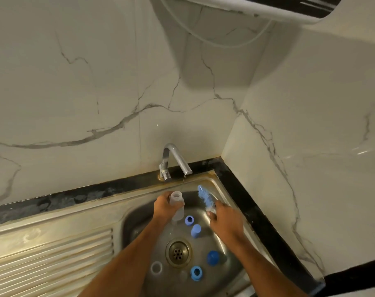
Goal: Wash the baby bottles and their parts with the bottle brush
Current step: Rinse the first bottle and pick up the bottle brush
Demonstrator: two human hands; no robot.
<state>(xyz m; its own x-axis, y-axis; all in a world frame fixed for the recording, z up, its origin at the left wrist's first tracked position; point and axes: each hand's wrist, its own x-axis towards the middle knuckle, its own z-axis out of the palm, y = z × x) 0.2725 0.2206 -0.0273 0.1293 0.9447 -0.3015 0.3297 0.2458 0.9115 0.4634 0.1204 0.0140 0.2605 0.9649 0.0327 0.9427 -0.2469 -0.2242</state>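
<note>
Fingers [168, 197] of the left hand [164, 207] wrap the clear baby bottle [176, 205], held over the sink [139, 213] with its mouth near the thin stream from the tap [175, 156]. Right hand [224, 220] grips the blue bottle brush [205, 198], bristles up, beside the bottle. Blue caps and rings wait in the basin (unwashed, likely). Best next: steady the bottle, feed the bristles straight into the mouth, twist.

Left forearm [126, 251]: bare — no sleeve in view
Right forearm [257, 260]: bare as well
Left hand [164, 207]: no glove, no ring to be seen
Right hand [224, 220]: ungloved — wrist without watch or band
</note>
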